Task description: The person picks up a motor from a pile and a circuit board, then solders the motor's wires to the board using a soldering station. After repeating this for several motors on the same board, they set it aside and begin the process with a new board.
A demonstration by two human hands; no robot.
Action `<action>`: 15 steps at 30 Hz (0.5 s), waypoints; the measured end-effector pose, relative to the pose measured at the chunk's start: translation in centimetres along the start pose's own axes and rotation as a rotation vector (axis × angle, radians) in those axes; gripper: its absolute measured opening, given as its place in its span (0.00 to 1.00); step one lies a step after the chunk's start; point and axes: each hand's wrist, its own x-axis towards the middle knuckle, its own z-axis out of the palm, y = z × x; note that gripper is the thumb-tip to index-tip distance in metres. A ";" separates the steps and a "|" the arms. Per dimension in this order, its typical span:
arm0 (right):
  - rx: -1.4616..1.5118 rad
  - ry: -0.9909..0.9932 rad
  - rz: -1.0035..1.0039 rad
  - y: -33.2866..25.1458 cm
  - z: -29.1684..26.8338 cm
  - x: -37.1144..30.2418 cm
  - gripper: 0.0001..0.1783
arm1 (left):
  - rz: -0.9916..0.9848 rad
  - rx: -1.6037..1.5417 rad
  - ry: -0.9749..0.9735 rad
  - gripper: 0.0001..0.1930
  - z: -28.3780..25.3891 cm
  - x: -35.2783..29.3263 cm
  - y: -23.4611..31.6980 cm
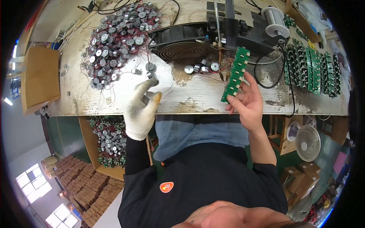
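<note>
My right hand (248, 102), bare, pinches the lower end of a long green circuit board (236, 74) between thumb and fingers. The board stands tilted above the bench, a row of small parts along its edge. In a white glove with dirty fingertips, my left hand (142, 104) reaches over the bench edge, thumb and forefinger apart. Between them is a grey patch that I cannot make out, and a thin wire runs out beside it. Just beyond the forefinger lies a small round metal part with wires (150, 67). A soldering iron (220, 62) points down beside the board.
A heap of wired round metal parts (118, 45) covers the far left. Beyond my hands are a black fan (182, 45), a few loose round parts (203, 67) and a solder spool (275, 22). Rows of green boards (313, 70) lie right; a cardboard box (40, 79) stands left.
</note>
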 end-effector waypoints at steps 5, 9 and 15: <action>-0.003 0.001 0.002 -0.3 0.0 0.1 0.40 | 0.092 0.309 -0.123 0.23 -2.6 0.7 1.1; -0.013 0.003 0.007 -0.4 0.0 0.1 0.39 | 0.299 0.497 -0.182 0.19 -1.9 1.3 0.1; -0.005 0.012 -0.006 0.0 0.1 0.1 0.39 | 0.314 0.295 -0.078 0.11 -1.7 1.8 -0.4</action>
